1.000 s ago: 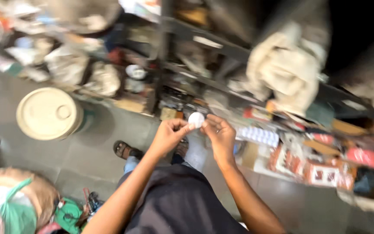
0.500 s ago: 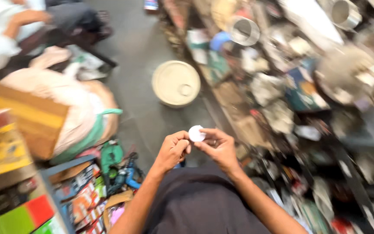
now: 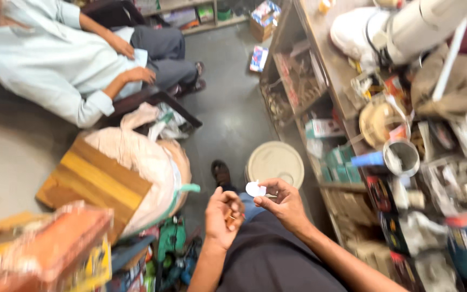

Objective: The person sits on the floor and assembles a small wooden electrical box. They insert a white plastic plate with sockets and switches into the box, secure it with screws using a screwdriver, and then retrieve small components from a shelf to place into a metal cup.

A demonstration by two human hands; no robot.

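The small white disc point(image 3: 255, 188) is pinched only by the right hand point(image 3: 282, 203) fingertips; the left hand point(image 3: 224, 216) fingers are curled around something small; a loosened pinch could drop the disc to the cluttered floor point(image 3: 228, 119).

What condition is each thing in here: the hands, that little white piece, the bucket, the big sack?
right hand: pinching the small white piece at its fingertips
left hand: curled shut, apart from the piece
round bucket: lid on, standing on the floor
big sack: full, bulging
seated person: hands resting in lap

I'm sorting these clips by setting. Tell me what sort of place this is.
Probably a small, crowded hardware or repair shop: open shelves crammed with boxes and parts, a cluttered counter, a lidded bucket and a stuffed sack on the narrow floor.
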